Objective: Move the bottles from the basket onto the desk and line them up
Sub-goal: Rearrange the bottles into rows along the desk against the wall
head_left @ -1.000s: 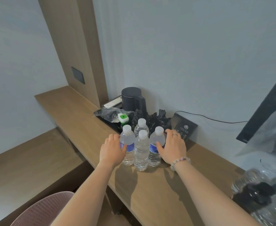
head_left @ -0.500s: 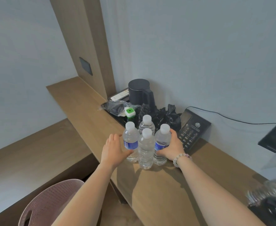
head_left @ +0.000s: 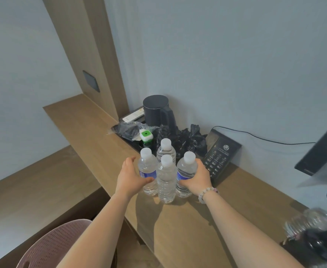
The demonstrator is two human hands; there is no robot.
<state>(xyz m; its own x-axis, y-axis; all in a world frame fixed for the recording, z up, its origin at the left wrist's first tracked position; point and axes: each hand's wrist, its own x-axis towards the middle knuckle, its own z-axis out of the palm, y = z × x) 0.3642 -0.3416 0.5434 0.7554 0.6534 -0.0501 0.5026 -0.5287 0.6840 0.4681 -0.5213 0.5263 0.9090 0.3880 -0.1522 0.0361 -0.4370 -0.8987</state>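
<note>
Several clear water bottles with white caps stand upright in a tight cluster on the wooden desk (head_left: pixel 187 229). My left hand (head_left: pixel 131 176) grips the left bottle (head_left: pixel 147 171), which has a blue label. My right hand (head_left: pixel 198 177) grips the right bottle (head_left: pixel 185 169), also blue-labelled. Between them stands the front bottle (head_left: pixel 166 178), and the back bottle (head_left: pixel 166 151) rises behind it. The pink perforated basket (head_left: pixel 52 246) sits low at the bottom left, beside the desk edge; its inside is not visible.
Behind the bottles are a black kettle (head_left: pixel 155 111), crumpled black bags (head_left: pixel 185 140), a green-topped small bottle (head_left: pixel 146 137) and a black desk phone (head_left: pixel 219 153) with a cord. A monitor edge (head_left: pixel 321 151) and a clear bag with dark contents (head_left: pixel 317 236) are at the right.
Both hands closed in from resting beside the outer bottles to gripping them. The cluster stays in place; the view shifted so more of the basket shows.
</note>
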